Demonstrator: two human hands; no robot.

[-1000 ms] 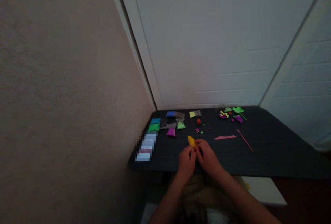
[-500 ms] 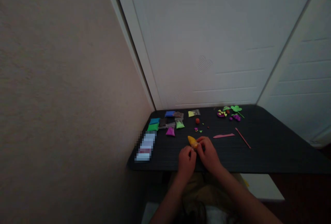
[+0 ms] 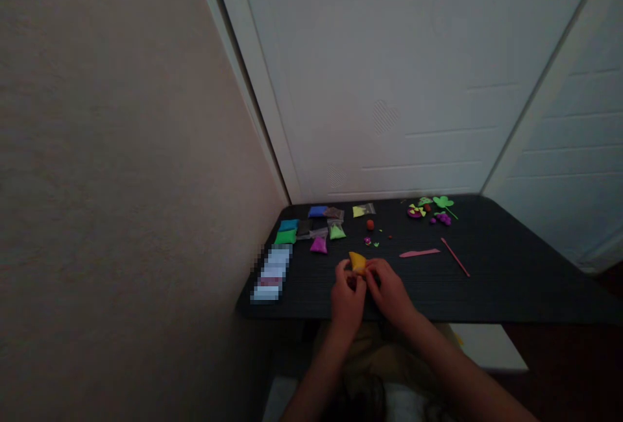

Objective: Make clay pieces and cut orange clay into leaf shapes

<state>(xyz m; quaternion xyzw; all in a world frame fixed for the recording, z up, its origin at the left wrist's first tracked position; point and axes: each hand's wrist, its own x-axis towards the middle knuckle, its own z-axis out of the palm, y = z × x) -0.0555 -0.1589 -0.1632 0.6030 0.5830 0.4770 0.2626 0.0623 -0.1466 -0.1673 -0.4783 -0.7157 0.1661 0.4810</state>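
Observation:
A small packet of yellow modelling clay (image 3: 357, 260) is pinched between my two hands near the front of the dark table. The fingers of my left hand (image 3: 347, 293) are curled round its lower left side. From the right, the thumb and fingers of my right hand (image 3: 387, 284) grip its lower edge. The exact fingertip contact is partly hidden. Just beyond my hands lie a small purple flower shape (image 3: 367, 241) and a tiny green leaf piece (image 3: 376, 245). Farther back sits a red clay ball (image 3: 370, 224).
On the left of the table (image 3: 506, 279) lie bags of clay, among them magenta (image 3: 319, 244), green (image 3: 285, 236) and blue (image 3: 318, 211), plus a blurred phone-like rectangle (image 3: 272, 273). A pink knife (image 3: 419, 253) and pink stick (image 3: 455, 257) lie right. Purple balls (image 3: 442, 219) and a green clover (image 3: 443, 202) sit behind.
The yellow packet has turned more upright between my hands. My left fingers have lifted and spread along its side, while my right hand has shifted slightly left. The view has moved a little.

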